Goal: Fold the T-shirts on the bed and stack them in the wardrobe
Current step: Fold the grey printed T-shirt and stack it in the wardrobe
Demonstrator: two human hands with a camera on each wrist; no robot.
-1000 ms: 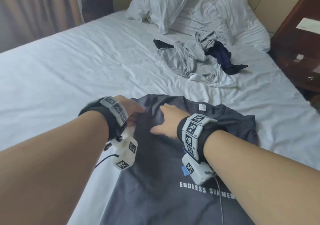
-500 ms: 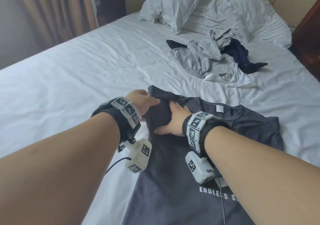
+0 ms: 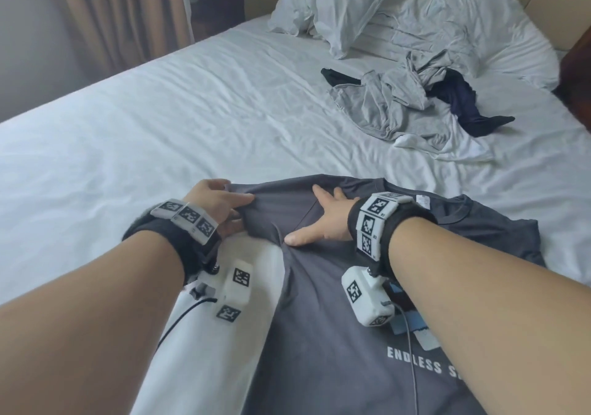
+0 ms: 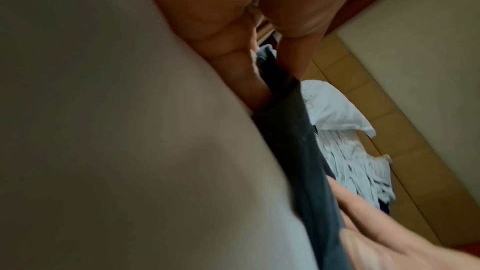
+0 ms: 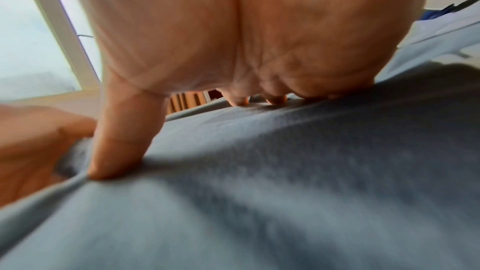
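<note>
A dark grey T-shirt (image 3: 323, 334) with white "ENDLESS" print lies front-up on the white bed (image 3: 160, 126) before me. My left hand (image 3: 217, 205) pinches the shirt's left sleeve edge, thumb on top and fingers beneath; in the left wrist view the dark cloth (image 4: 291, 135) runs between its fingers. My right hand (image 3: 323, 219) lies flat on the shoulder area, fingers spread, pressing the fabric (image 5: 285, 172) down. A heap of unfolded shirts (image 3: 403, 107), light grey with a navy one, sits farther up the bed.
Two white pillows (image 3: 367, 2) lean on the padded headboard at the far end. Brown curtains (image 3: 121, 14) hang at the far left. Dark wooden furniture (image 3: 579, 72) borders the bed's right side. Wrinkled bare sheet spreads to my left.
My left hand has drawn the sleeve out to the left, spreading the shoulder. My right hand has flattened further onto the shirt. My view has shifted left and closer.
</note>
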